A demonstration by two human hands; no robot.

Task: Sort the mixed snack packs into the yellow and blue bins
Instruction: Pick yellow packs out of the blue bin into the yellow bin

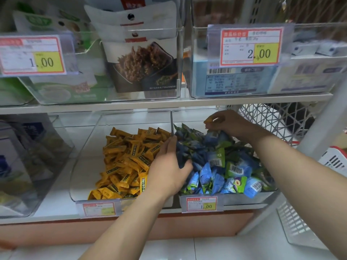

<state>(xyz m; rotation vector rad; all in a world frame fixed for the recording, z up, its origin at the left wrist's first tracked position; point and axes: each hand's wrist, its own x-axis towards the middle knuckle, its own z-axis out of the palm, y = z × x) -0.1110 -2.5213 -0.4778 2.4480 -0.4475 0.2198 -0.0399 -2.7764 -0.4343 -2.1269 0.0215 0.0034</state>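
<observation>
Left hand (169, 166): at centre of my view, fingers curled into the blue packs (216, 160) just past the divider, thumb hooked round a few.
Right hand (228, 122): at 1 o'clock, fingertips pinching one yellow pack (209, 120) above the back of the blue pile.
Blue bin (244, 200): clear, heaped, at 3 o'clock of my left hand.
Yellow bin (84, 147): clear, at 9 o'clock, yellow packs (127, 160) heaped toward its right side.
Shelf (131, 105): white, two tiers; pale floor tiles (225, 248) at 6 o'clock, white basket (272, 119) at 2 o'clock.
Writing: blue bin tag (201, 204) reads 1.00; upper right tag (251, 46) reads 2.00; upper left tag (32, 55) reads 1.00; the rest is blurred.
</observation>
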